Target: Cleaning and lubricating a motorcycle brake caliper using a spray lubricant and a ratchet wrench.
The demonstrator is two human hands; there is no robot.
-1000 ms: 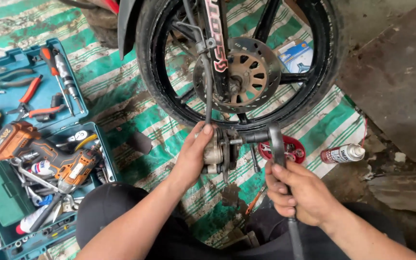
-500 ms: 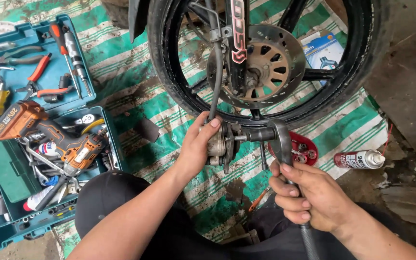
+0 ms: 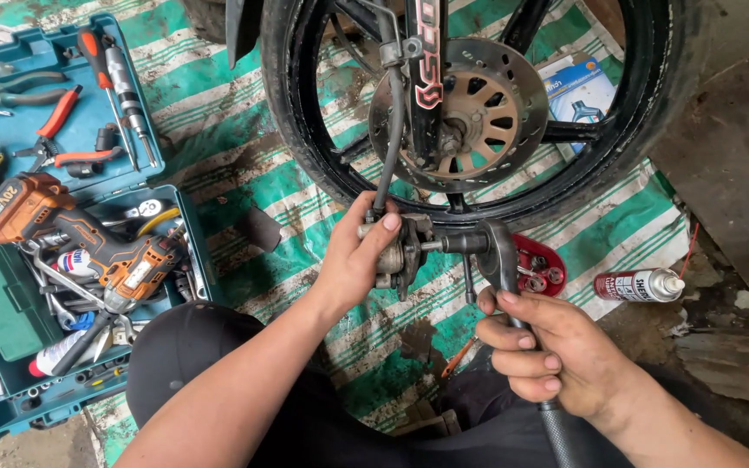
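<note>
1. Brake caliper (image 3: pixel 396 256), a grey metal block, sits just below the black tyre (image 3: pixel 305 130) of the wheel, above the green-and-white striped mat (image 3: pixel 244 165) on the ground.
2. The left hand (image 3: pixel 357 260) is closed around the caliper, thumb on top, fingers wrapped over its near side.
3. A dark hose (image 3: pixel 392 130) runs up from the caliper, past the thumb, toward the fork of the wheel.
4. The right hand (image 3: pixel 548 351) is closed tight around the handle of a ratchet wrench (image 3: pixel 500 256); the knurled end of the handle sticks out below the fist.
5. The head of the wrench meets the right side of the caliper through a short dark socket, so tool and caliper are joined in one line.
6. A round brake disc (image 3: pixel 487 108) with slots hangs at the middle of the wheel, above both hands and apart from the caliper.
7. A red round tray (image 3: pixel 541 269) with small parts lies just behind the wrench head.
8. A spray can (image 3: pixel 639 284) lies on its side to the right, near the mat's edge.
9. A blue toolbox (image 3: pixel 10 381) stands open at the left; an orange cordless drill (image 3: pixel 71 230) lies in it, with pliers and screwdrivers in the lid above.
10. A blue box (image 3: pixel 576 94) lies on the mat behind the wheel.
</note>
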